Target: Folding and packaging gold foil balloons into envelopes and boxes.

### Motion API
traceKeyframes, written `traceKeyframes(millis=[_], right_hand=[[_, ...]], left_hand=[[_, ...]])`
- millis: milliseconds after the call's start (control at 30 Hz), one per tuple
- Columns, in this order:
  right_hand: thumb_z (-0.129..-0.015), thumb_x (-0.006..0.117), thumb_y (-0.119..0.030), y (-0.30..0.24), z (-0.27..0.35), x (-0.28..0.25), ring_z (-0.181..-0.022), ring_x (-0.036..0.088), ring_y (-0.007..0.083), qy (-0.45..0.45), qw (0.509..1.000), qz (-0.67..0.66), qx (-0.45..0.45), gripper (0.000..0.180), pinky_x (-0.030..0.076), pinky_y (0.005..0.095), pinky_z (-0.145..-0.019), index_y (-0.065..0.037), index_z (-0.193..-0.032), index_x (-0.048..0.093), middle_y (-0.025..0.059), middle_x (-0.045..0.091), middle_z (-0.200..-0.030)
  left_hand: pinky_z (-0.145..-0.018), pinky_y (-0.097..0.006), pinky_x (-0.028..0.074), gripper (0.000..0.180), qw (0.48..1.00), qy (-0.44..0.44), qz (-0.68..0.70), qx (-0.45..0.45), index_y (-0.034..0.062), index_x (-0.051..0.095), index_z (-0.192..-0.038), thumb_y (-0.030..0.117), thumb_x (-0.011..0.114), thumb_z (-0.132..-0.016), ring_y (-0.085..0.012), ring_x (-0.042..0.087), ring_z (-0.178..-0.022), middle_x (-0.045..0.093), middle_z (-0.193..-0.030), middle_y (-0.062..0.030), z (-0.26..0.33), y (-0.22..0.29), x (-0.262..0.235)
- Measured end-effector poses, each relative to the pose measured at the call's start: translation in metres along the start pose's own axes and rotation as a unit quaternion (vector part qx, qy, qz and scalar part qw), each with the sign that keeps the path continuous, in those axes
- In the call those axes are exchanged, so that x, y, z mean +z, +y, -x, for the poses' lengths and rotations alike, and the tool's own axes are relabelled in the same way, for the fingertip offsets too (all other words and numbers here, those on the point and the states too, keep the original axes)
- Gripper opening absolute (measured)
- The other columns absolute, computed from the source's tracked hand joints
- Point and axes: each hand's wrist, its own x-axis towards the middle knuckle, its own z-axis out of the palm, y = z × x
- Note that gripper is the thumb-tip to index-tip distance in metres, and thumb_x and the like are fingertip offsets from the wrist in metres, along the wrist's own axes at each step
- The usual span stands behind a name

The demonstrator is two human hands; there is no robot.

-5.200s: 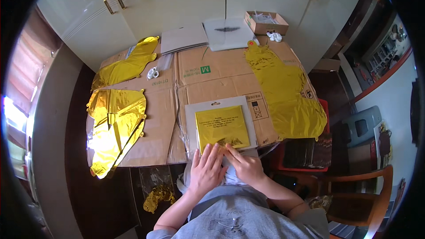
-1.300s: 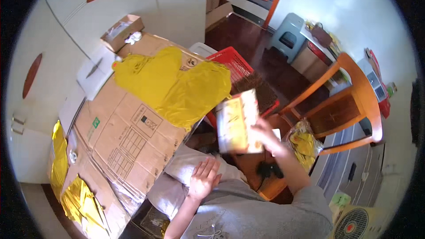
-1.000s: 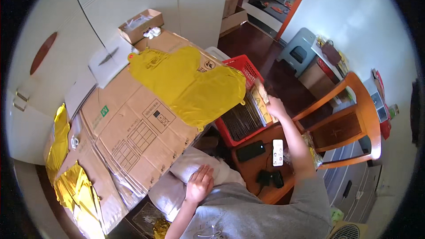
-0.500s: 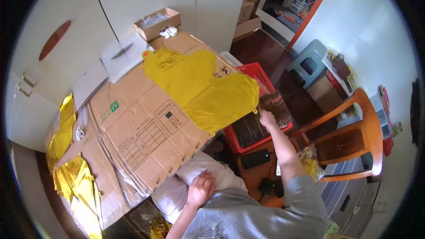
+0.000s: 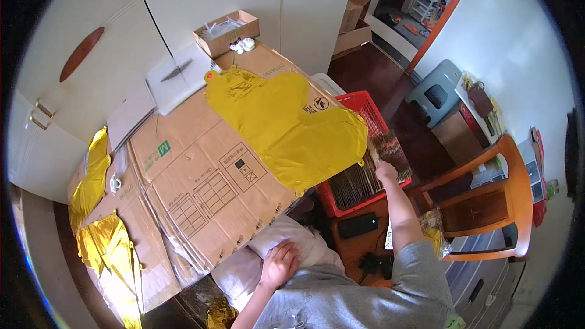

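My left hand (image 5: pixel 281 263) lies on my lap over the light trousers (image 5: pixel 268 237), fingers stretched out and holding nothing. My right arm reaches out to the right, and my right hand (image 5: pixel 385 172) is closed over the red plastic basket (image 5: pixel 337 212). A small pale piece shows at its fingertips; what it is I cannot make out. Tightly packed thin flat packets (image 5: pixel 356 184) stand in rows in the basket. Beside that hand, a flat yellow foil balloon (image 5: pixel 292 134) lies spread on the cardboard, its right end overhanging the basket.
Flattened cardboard (image 5: pixel 177 164) covers the table. Gold foil balloons (image 5: pixel 113 244) hang over its left side. An open carton (image 5: pixel 226 31) with clear plastic pieces stands at the back. A black phone (image 5: pixel 358 225) lies below the basket, a wooden chair (image 5: pixel 475 207) to the right.
My right hand has moved slightly right and nearer over the basket, and a pale piece now shows at its fingertips. The whole view has shifted a little. My left hand stays on my lap.
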Motion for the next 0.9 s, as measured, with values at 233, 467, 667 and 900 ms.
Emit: traceKeyframes(millis=[233,467,667,900], right_hand=[[-0.099,0.041,-0.042,-0.014,-0.001,0.008,-0.110,0.063,0.0366,-0.065,0.996,0.048,-0.025,0.048,0.051,0.0454,-0.092,-0.006,-0.121,0.063,0.0174,0.063,-0.123],[-0.093,0.054,-0.042,-0.064,0.112,-0.020,-0.084,0.066,0.0380,0.163,0.964,-0.050,-0.201,0.039,0.051,0.0484,-0.072,-0.005,-0.092,0.067,0.0168,0.068,-0.088],[-0.094,0.056,-0.026,-0.146,0.329,-0.032,-0.052,0.044,0.0105,-0.325,0.667,-0.532,-0.408,0.042,0.033,0.0273,-0.050,-0.005,-0.058,0.054,0.0025,0.049,-0.055],[-0.099,0.047,-0.022,-0.260,0.402,-0.011,-0.066,0.047,0.0157,-0.467,0.414,-0.553,-0.551,0.037,0.038,0.0320,-0.061,-0.001,-0.068,0.051,0.0074,0.051,-0.068]], left_hand=[[-0.089,-0.038,0.049,0.019,1.000,0.006,-0.002,0.019,0.0077,0.066,-0.095,0.013,0.071,-0.078,-0.0256,0.060,-0.112,0.065,-0.111,-0.0085,-0.003,0.002,0.001],[-0.094,-0.041,0.049,0.032,0.994,0.029,0.091,-0.056,0.0065,0.064,-0.111,0.013,0.068,-0.079,-0.0314,0.060,-0.111,0.064,-0.115,-0.0130,0.014,0.002,-0.011],[-0.095,-0.036,0.047,0.083,0.940,0.025,0.333,-0.078,0.0068,0.024,-0.152,0.033,0.070,-0.088,-0.0284,0.049,-0.124,0.045,-0.142,-0.0203,0.020,0.006,-0.018],[-0.065,-0.024,0.046,0.025,0.787,0.114,0.536,-0.283,0.0028,0.060,-0.101,0.025,0.050,-0.103,-0.0083,0.056,-0.071,0.059,-0.078,-0.0011,0.101,0.006,-0.105]])
